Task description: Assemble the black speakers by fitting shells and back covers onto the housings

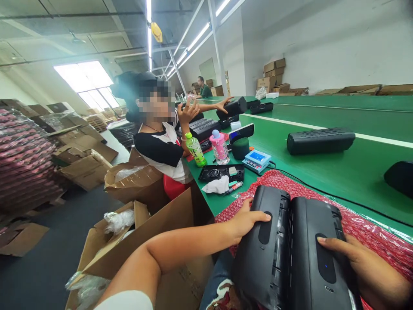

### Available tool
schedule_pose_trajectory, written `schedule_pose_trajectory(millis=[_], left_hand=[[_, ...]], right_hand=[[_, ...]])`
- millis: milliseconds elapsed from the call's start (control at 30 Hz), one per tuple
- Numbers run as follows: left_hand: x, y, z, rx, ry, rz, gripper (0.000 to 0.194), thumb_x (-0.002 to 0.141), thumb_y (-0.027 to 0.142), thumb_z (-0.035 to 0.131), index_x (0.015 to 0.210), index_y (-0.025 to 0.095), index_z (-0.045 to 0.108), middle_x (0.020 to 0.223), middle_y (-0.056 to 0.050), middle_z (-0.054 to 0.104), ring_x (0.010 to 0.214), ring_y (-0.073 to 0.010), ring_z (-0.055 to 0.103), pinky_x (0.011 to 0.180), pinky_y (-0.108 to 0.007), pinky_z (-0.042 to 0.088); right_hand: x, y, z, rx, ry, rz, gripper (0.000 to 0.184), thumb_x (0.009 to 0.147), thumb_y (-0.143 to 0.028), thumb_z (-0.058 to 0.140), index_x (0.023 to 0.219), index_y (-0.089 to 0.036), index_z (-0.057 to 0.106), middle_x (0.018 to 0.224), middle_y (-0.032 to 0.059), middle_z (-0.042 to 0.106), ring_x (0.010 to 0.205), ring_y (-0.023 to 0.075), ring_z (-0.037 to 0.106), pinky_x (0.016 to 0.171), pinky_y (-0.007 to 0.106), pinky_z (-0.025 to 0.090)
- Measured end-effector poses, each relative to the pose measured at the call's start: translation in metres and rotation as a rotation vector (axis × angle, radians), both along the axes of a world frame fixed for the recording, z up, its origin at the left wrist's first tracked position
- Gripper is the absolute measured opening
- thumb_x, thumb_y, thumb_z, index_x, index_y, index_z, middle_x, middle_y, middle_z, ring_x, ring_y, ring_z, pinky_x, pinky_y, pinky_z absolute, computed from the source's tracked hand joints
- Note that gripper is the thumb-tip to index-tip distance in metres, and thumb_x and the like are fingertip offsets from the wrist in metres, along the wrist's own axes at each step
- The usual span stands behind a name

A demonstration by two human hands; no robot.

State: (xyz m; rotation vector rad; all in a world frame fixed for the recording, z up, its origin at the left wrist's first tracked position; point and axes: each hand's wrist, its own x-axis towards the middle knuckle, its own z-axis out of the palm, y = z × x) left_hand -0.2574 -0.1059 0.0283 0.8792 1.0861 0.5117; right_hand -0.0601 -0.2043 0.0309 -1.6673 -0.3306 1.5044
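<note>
Two black speaker housings lie side by side on red bubble wrap (380, 232) at the near edge of the green bench. My left hand (247, 220) rests on the left housing (261, 254), fingers stretched over its oval panel and thumb hooked on the far edge. My right hand (351, 254) lies across the right housing (319, 262), fingers flat beside its oval panel, where a small blue light shows. Neither hand grips.
A co-worker sits to my left, one hand (226, 103) reaching to a black speaker (234, 106). On the green bench (322, 172) stand a green bottle (195, 150), a pink bottle (220, 147), a small meter (257, 160) and a long black speaker (320, 140). Open cartons (142, 232) crowd the floor.
</note>
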Motion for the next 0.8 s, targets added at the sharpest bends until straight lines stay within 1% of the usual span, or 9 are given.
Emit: schedule_pose_trajectory(millis=[67,133,267,367,467,533,600,700,800], left_hand=[[0.000,0.000,-0.001,-0.009,0.007,-0.005,0.089,0.050,0.029,0.068,0.129,0.024,0.028,0.082,-0.003,0.059,0.054,-0.0160,0.056,0.048,-0.028,0.048],[-0.001,0.001,-0.002,-0.013,0.010,-0.003,0.086,0.050,0.029,0.069,0.127,0.023,0.031,0.086,-0.004,0.059,0.055,-0.0164,0.057,0.048,-0.029,0.049],[-0.001,0.002,-0.003,-0.013,0.016,0.002,0.083,0.051,0.030,0.069,0.126,0.023,0.034,0.089,-0.006,0.059,0.057,-0.0174,0.058,0.048,-0.030,0.049],[0.001,0.002,-0.001,-0.026,0.039,0.001,0.086,0.052,0.030,0.068,0.129,0.023,0.032,0.083,-0.004,0.061,0.054,-0.0171,0.058,0.047,-0.028,0.049],[0.003,0.000,0.002,-0.018,0.041,-0.003,0.086,0.055,0.032,0.068,0.131,0.023,0.030,0.079,-0.003,0.062,0.053,-0.0178,0.058,0.047,-0.029,0.049],[0.004,0.001,0.003,0.003,0.040,-0.009,0.084,0.057,0.033,0.068,0.132,0.025,0.030,0.080,-0.003,0.063,0.054,-0.0186,0.060,0.047,-0.030,0.050],[0.004,0.002,0.002,0.026,0.034,-0.017,0.082,0.060,0.032,0.069,0.132,0.027,0.030,0.082,-0.003,0.063,0.056,-0.0190,0.061,0.050,-0.031,0.052],[0.004,0.003,0.000,0.035,0.031,-0.037,0.077,0.063,0.031,0.069,0.131,0.027,0.032,0.086,-0.004,0.064,0.060,-0.0197,0.062,0.053,-0.033,0.054],[0.004,0.003,0.000,0.044,0.054,-0.034,0.076,0.063,0.030,0.070,0.130,0.025,0.034,0.087,-0.005,0.065,0.059,-0.0198,0.062,0.052,-0.033,0.054]], right_hand=[[0.002,0.000,-0.003,-0.015,0.053,-0.020,0.064,0.046,-0.037,0.078,0.103,-0.025,0.053,0.078,0.0082,0.070,0.059,0.0300,0.065,0.053,0.039,0.055],[0.003,0.001,-0.005,-0.057,0.095,-0.043,0.069,0.042,-0.034,0.079,0.105,-0.025,0.052,0.078,0.0081,0.070,0.058,0.0303,0.064,0.052,0.039,0.054],[0.003,0.003,-0.006,-0.040,0.070,-0.057,0.070,0.044,-0.035,0.079,0.107,-0.026,0.051,0.080,0.0082,0.070,0.059,0.0314,0.065,0.050,0.040,0.054],[0.000,0.002,-0.002,0.035,0.051,-0.025,0.062,0.055,-0.034,0.075,0.111,-0.025,0.050,0.081,0.0070,0.070,0.063,0.0288,0.067,0.051,0.035,0.054],[-0.003,0.001,0.006,0.082,0.050,-0.011,0.051,0.067,-0.026,0.065,0.113,-0.020,0.046,0.076,0.0059,0.068,0.056,0.0230,0.064,0.048,0.030,0.051],[-0.004,0.002,0.011,0.069,0.066,-0.024,0.047,0.069,-0.020,0.060,0.112,-0.017,0.043,0.071,0.0054,0.066,0.053,0.0207,0.061,0.046,0.028,0.050],[-0.003,0.003,0.012,0.082,0.083,-0.049,0.044,0.070,-0.018,0.058,0.110,-0.017,0.042,0.070,0.0045,0.064,0.054,0.0201,0.061,0.047,0.028,0.050],[-0.001,0.003,0.009,0.129,0.102,-0.074,0.042,0.070,-0.018,0.058,0.109,-0.017,0.042,0.074,0.0052,0.064,0.058,0.0205,0.062,0.049,0.030,0.052],[0.000,0.003,0.006,0.144,0.094,-0.057,0.042,0.070,-0.018,0.059,0.109,-0.017,0.044,0.077,0.0071,0.064,0.058,0.0210,0.061,0.048,0.031,0.052]])
